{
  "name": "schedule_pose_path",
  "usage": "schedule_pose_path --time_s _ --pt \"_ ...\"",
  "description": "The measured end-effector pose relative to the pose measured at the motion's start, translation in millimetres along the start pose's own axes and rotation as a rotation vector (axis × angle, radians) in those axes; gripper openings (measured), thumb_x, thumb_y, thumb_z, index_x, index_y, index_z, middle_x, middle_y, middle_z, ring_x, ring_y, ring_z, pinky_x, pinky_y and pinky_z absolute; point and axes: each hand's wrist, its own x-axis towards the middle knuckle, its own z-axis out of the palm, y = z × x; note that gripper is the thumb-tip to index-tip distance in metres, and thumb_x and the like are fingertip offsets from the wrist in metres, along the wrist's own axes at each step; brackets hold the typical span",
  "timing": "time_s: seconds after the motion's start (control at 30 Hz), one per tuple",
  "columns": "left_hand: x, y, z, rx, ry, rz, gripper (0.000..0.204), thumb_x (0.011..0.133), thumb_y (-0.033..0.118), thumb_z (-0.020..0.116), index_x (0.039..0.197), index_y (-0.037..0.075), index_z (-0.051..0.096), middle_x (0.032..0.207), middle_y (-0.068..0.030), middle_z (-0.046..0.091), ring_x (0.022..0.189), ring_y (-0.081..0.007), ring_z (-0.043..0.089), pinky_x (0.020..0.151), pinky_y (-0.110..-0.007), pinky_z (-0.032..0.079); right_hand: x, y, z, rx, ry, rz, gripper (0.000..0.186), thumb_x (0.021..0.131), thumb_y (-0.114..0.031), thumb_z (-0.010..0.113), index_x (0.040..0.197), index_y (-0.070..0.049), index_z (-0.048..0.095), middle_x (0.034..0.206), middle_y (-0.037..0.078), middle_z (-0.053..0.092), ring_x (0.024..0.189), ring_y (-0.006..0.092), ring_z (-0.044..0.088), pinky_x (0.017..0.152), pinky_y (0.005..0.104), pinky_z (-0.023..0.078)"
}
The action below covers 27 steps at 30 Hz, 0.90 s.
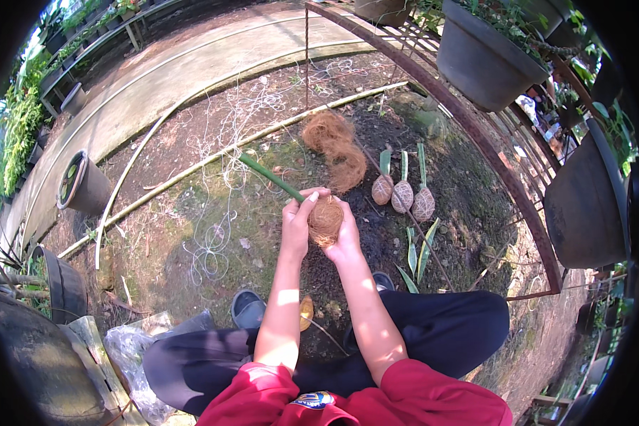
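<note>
Between my two hands is a ball of brown coconut fibre (325, 221) with a long green leaf (271, 177) sticking out of it to the upper left. My left hand (297, 220) closes on its left side, thumb near the base of the leaf. Cupped along the right side is my right hand (346, 238), its fingers partly hidden behind the ball. Beyond them on the soil lies a heap of loose coconut fibre (337, 153). To the right, three string-wrapped fibre balls (402, 197) lie in a row, each with a leaf. Several cut leaves (422, 252) rest nearer to me.
Tangled white string (216, 245) spreads over the ground on the left. A long bamboo pole (170, 186) crosses behind it. A rusty metal rack (493, 160) with large black pots (486, 60) arches along the right. Clear plastic (131, 351) lies by my left knee.
</note>
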Motion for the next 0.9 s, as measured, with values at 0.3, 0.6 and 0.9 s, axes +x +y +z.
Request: schedule_pose_path --time_s 0.3,0.6,0.9 --pt "7 6 -1 -0.171 0.41 -0.105 0.017 0.094 0.015 0.061 0.103 0.002 0.064 0.098 -0.0085 0.066 0.092 -0.015 0.063 0.08 -0.03 0.051 -8 17 12 -0.481 -0.123 -0.481 0.061 0.096 -0.046 0.055 0.138 -0.002 0.047 0.127 0.015 0.059 0.119 0.0269 0.057 0.102 0.0407 0.045" --pt "3 17 4 -0.068 0.345 -0.133 0.022 0.098 0.027 0.06 0.098 0.005 0.063 0.089 -0.0047 0.065 0.08 -0.0128 0.062 0.075 -0.029 0.05 -18 10 22 -0.891 -0.041 -0.742 0.023 0.092 -0.016 0.068 0.107 0.001 0.068 0.107 0.009 0.069 0.101 0.0172 0.063 0.09 0.0322 0.049" --pt "-2 18 13 -0.12 0.298 -0.095 0.02 0.091 0.018 0.068 0.101 0.004 0.058 0.091 -0.0072 0.065 0.08 -0.0153 0.065 0.073 -0.03 0.054 -21 -12 27 -0.633 -0.108 -0.353 0.047 0.1 -0.038 0.056 0.124 0.001 0.061 0.118 0.01 0.065 0.105 0.0167 0.062 0.094 0.0312 0.048"
